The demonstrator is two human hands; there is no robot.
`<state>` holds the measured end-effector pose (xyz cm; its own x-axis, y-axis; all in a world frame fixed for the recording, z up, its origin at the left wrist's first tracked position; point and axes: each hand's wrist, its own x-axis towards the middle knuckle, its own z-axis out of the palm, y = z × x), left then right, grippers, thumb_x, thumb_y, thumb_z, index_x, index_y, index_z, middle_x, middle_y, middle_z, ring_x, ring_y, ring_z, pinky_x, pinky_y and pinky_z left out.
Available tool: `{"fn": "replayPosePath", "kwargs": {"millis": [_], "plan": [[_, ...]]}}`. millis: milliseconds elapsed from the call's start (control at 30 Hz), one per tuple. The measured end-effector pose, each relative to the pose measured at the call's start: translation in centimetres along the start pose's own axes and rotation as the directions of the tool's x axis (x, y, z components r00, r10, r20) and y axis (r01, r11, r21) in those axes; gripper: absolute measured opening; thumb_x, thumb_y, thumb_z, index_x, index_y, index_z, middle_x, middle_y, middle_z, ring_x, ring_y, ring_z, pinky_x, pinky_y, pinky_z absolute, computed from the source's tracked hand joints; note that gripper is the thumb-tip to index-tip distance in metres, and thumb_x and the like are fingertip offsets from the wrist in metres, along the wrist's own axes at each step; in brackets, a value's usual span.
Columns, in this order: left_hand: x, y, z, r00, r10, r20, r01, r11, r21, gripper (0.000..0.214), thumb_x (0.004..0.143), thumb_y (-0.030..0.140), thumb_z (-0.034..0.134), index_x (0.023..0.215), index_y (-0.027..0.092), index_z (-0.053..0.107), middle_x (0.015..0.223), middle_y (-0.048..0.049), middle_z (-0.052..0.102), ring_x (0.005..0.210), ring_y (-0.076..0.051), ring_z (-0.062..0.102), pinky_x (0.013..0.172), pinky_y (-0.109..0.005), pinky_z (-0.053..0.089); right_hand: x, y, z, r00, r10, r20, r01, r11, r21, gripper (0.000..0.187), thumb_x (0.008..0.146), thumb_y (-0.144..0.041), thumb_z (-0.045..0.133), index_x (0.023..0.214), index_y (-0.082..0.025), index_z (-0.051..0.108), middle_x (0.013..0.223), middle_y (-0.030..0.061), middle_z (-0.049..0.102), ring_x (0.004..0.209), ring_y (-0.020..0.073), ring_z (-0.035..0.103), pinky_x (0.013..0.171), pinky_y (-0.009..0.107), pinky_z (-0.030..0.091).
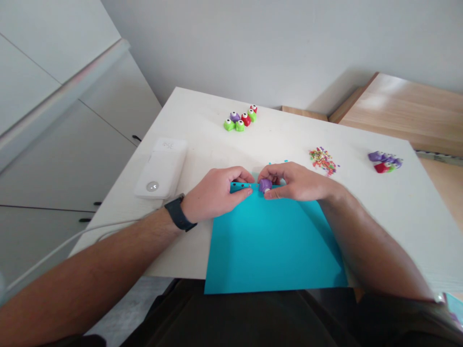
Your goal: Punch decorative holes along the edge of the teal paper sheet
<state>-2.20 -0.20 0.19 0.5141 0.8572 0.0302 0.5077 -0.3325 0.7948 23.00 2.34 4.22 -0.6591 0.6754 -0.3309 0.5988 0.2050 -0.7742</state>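
Note:
A sheet of turquoise paper [275,246] lies in front of me, its near edge hanging past the table's front edge. Star-shaped holes show along its far edge at the left. My left hand [227,190] pinches that far edge between thumb and fingers, beside the holes. In my right hand [289,180] is a small purple craft punch [265,185], gripped between thumb and fingers and set at the paper's far edge. A few turquoise bits [285,161] of paper lie just beyond my right hand.
Several green, red and purple craft punches [240,125] stand at the back of the white table [202,130]. More punches [385,161] lie at the right. Colourful paper confetti [323,160] is heaped between. A white power bank [162,168] with a cable lies left.

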Motion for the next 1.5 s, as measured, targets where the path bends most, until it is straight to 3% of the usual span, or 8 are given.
{"fn": "replayPosePath", "kwargs": {"millis": [800,933,1067,1200,1500], "plan": [[-0.1,0.2,-0.2,1.000,-0.005,0.001,0.005,0.999,-0.033,0.027,0.091,0.039,0.069,0.112,0.023,0.070,0.109,-0.0023,0.079,0.102,-0.021,0.075,0.093,-0.034,0.058,0.3,-0.5,0.8,0.998,0.044,-0.048,-0.047,0.996,-0.069,0.021,0.081,-0.030,0.074,0.099,-0.021,0.073,0.089,-0.0011,0.074,0.080,0.0160,0.064,0.072,0.028,0.045],[0.1,0.9,-0.4,1.000,0.011,-0.012,-0.010,1.000,0.018,0.047,0.085,0.050,0.076,0.121,0.022,0.067,0.114,-0.0043,0.078,0.104,-0.023,0.074,0.094,-0.035,0.058,0.3,-0.8,0.9,0.998,0.033,-0.057,-0.038,0.996,-0.080,0.020,0.081,-0.028,0.073,0.099,-0.021,0.072,0.089,-0.0012,0.074,0.080,0.0160,0.064,0.072,0.028,0.044],[0.8,2.1,-0.2,0.997,0.070,-0.023,-0.063,0.971,0.229,0.072,0.074,0.069,0.081,0.125,0.021,0.066,0.120,-0.0085,0.076,0.109,-0.031,0.072,0.093,-0.041,0.054,0.3,-0.9,1.0,0.998,0.024,-0.062,-0.031,0.993,-0.114,0.016,0.080,-0.029,0.073,0.094,-0.021,0.071,0.087,-0.0015,0.073,0.078,0.0164,0.063,0.071,0.028,0.043],[1.4,2.6,0.3,0.997,0.063,0.037,-0.071,0.959,0.275,0.064,0.076,0.070,0.078,0.119,0.022,0.070,0.111,-0.0078,0.078,0.102,-0.031,0.073,0.086,-0.040,0.053,0.3,-1.0,1.0,0.998,0.007,-0.060,-0.015,0.990,-0.141,0.012,0.079,-0.026,0.072,0.090,-0.021,0.070,0.086,-0.0017,0.073,0.077,0.0164,0.061,0.070,0.028,0.041],[1.5,2.2,1.0,0.996,0.032,0.086,-0.045,0.987,0.155,0.051,0.082,0.057,0.079,0.119,0.023,0.069,0.114,-0.0053,0.078,0.106,-0.029,0.073,0.089,-0.038,0.055,0.2,-1.1,1.1,0.997,-0.010,-0.078,-0.008,0.976,-0.219,0.015,0.081,-0.027,0.071,0.095,-0.021,0.072,0.088,-0.0003,0.074,0.079,0.0170,0.063,0.071,0.028,0.041]]}}
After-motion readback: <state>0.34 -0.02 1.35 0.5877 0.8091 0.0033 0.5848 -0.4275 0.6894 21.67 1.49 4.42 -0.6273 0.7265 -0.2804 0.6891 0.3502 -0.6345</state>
